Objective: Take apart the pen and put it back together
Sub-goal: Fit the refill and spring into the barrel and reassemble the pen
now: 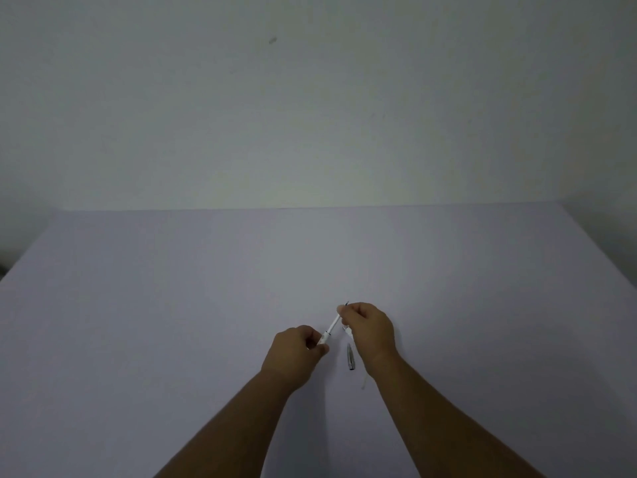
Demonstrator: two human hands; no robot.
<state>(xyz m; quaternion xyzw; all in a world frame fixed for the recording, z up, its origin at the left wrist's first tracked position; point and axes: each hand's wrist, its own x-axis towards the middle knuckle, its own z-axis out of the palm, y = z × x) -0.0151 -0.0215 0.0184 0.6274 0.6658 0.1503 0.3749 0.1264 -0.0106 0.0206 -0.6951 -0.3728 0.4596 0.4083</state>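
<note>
I see left hand (298,353) pinching near end of white pen barrel (326,334), steadying it above table (172,305). Right hand (368,327) pinches far end of refill (335,320), tip poking past fingers; likely sliding refill along barrel axis. Metal pen tip cone (350,357) parked on table, near right wrist, within reach. Small pale part beside it, unidentifiable.

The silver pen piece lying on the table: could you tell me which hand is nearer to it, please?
Right. The right hand is just beside the silver pen piece, its wrist close on the right; the left hand sits further off to the left, gripping the white pen body.
</note>
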